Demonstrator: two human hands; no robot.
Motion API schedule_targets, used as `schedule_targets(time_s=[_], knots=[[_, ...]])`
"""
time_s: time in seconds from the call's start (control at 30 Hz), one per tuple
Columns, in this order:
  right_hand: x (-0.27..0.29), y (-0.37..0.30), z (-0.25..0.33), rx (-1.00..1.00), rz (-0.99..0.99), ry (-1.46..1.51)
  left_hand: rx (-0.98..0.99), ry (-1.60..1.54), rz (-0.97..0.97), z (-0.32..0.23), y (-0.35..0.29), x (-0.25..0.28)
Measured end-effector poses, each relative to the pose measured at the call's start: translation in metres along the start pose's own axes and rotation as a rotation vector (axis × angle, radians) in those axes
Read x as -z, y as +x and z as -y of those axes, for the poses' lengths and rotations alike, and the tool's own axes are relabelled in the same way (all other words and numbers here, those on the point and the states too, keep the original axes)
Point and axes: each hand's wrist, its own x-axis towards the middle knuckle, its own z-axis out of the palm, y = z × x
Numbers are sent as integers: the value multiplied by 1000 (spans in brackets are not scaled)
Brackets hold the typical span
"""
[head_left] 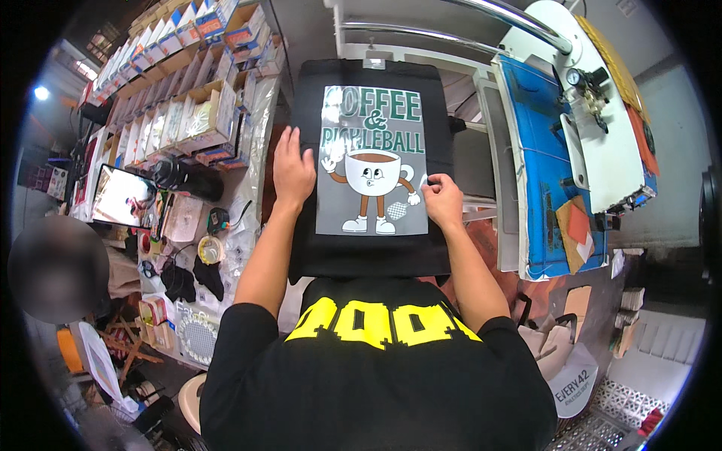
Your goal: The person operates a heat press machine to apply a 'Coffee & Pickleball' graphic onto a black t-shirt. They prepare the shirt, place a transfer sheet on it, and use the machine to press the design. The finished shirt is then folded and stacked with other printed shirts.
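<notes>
A clear transfer film lies on a black shirt, which is spread over a flat board in front of me. Printed on the film are green lettering and a cartoon coffee cup with arms and legs. My left hand rests at the left edge of the black cloth, beside the film, with its fingers stretched out and holding nothing. At the film's right edge, my right hand has its thumb and fingers closed in a pinch on the border; the fingertips are partly hidden.
On the left, a table holds boxes of sheets, a tablet, a dark bottle and a tape roll. To the right stands a white machine with a pressure gauge, above a blue panel. A blurred person is at far left.
</notes>
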Motion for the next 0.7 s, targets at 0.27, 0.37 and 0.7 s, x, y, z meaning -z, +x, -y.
schedule_targets(time_s=[0.27, 0.37, 0.7], knots=[[0, 1, 4, 66, -20, -28, 318, 32, 507, 22, 0, -1], [2, -5, 6, 216, -84, -142, 129, 120, 122, 9, 1, 11], [4, -60, -19, 698, 57, -619, -387, -2, 520, -39, -65, 56]])
